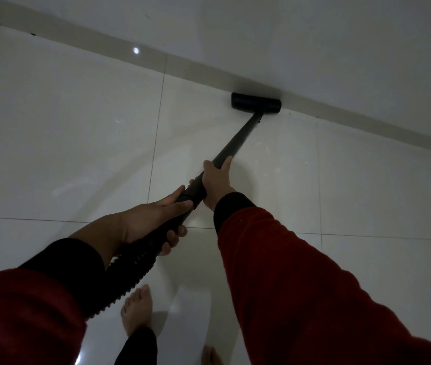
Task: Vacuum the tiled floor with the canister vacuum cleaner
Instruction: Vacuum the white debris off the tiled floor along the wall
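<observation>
My right hand (215, 179) is wrapped around the black wand (238, 139) of the vacuum, fingers curled over the top and thumb running along the tube toward the far end. My left hand (153, 219) grasps the same tube lower down, nearer my body, just behind the right hand, with the thumb lying on top and the fingers curled underneath at the collar where the ribbed hose (127, 272) joins on. The hose drops from under my left palm, passes beneath my left forearm and goes out of sight behind my red sleeve (24, 320).

Out ahead of my right hand the wand slopes down to the floor head (256, 102), a black bar sitting flat on the pale tiled floor (64, 143). Its far edge is right up against the beige skirting (340, 111) at the foot of the white wall (314, 35); I cannot tell whether it actually touches.

Below my left hand, my bare foot (136, 309) stands on the tile just beside the hose. The toes of my other foot (211, 355) show at the bottom edge, beneath my right forearm. A small bright spot of light (136, 50) reflects off the skirting, well off to the left of the head.
</observation>
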`<control>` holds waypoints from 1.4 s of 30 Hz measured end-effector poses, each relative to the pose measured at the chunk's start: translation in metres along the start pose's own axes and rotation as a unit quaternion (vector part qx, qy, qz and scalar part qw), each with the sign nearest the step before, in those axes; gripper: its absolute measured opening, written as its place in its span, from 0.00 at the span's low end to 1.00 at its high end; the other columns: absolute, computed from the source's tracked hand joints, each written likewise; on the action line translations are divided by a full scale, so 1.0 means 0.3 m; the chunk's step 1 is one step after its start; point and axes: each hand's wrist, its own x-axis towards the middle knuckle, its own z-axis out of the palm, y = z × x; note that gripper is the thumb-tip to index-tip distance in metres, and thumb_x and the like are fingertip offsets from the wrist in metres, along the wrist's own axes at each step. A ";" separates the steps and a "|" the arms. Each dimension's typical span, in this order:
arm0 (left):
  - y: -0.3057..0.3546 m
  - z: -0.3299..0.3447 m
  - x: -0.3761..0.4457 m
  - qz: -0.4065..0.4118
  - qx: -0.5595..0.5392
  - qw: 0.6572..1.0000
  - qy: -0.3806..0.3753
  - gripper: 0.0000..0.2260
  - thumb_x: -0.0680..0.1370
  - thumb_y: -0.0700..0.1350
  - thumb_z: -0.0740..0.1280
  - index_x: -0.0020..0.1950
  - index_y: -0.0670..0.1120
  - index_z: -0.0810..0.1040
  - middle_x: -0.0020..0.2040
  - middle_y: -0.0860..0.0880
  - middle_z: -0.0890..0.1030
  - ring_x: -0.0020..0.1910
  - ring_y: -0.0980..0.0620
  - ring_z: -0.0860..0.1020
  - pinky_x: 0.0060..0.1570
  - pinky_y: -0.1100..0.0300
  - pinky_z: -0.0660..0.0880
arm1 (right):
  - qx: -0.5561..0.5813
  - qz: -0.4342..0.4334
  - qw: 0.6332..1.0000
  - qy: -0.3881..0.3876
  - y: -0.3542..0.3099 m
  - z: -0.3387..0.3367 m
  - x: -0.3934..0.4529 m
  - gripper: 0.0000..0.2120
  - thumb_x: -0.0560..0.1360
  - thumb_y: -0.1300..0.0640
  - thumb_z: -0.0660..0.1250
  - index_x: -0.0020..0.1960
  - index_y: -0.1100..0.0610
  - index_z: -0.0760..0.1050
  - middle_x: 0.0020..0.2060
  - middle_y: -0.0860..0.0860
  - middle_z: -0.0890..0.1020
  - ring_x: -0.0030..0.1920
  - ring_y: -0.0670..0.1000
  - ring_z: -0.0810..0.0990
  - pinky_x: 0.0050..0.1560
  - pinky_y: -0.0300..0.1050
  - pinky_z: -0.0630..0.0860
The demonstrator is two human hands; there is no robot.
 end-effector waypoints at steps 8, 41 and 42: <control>-0.190 0.226 0.035 -0.003 0.006 0.998 0.058 0.23 0.80 0.50 0.60 0.72 0.67 0.58 0.29 0.47 0.72 0.21 0.56 0.69 0.21 0.66 0.70 | 0.008 0.013 0.998 -0.059 0.100 -0.245 -0.092 0.40 0.78 0.58 0.65 0.75 0.33 0.44 0.71 0.57 0.62 0.43 0.54 0.79 0.44 0.49 0.79; -0.968 0.595 -0.160 0.014 0.021 0.997 0.074 0.25 0.80 0.50 0.62 0.73 0.68 0.57 0.30 0.47 0.73 0.23 0.54 0.70 0.23 0.63 0.71 | -0.021 0.030 0.997 -0.063 0.635 -0.741 -0.531 0.38 0.79 0.60 0.62 0.76 0.35 0.43 0.65 0.54 0.67 0.38 0.53 0.79 0.44 0.49 0.78; -0.983 0.592 -0.165 0.016 0.021 0.997 0.072 0.25 0.80 0.50 0.61 0.73 0.68 0.57 0.30 0.47 0.73 0.23 0.54 0.70 0.23 0.63 0.71 | -0.023 0.028 0.998 -0.060 0.645 -0.742 -0.540 0.38 0.79 0.60 0.62 0.76 0.35 0.43 0.63 0.54 0.68 0.38 0.53 0.79 0.45 0.50 0.78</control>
